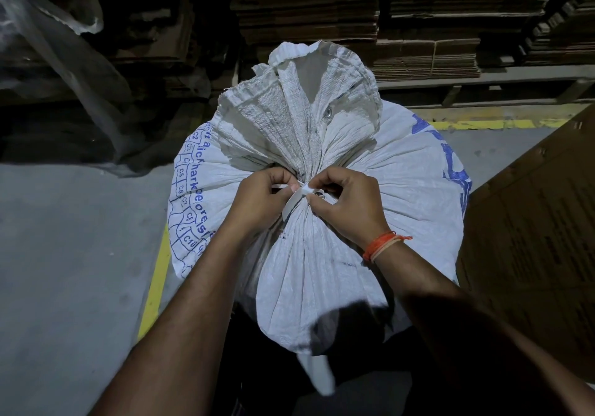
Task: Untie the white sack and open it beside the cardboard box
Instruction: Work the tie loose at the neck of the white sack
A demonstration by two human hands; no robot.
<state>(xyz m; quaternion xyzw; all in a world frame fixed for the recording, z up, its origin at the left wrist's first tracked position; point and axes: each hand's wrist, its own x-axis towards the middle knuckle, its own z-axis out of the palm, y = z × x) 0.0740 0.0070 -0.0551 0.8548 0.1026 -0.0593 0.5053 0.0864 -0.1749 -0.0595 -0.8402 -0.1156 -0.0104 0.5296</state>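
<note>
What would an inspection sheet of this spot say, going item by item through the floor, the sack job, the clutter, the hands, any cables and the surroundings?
Surface: grey concrete floor with a yellow painted line running along it.
Job's things: white sack, full, neck still gathered and bound by a white tie strip; cardboard box stands at its right.
Clutter: clear plastic sheeting heaped at upper left.
Hands: left hand and right hand both pinch the tie at the neck; orange thread band on the right wrist.
Cables: nothing seen.
Surroundings: stacks of flattened cardboard behind the sack; dim light.
</note>
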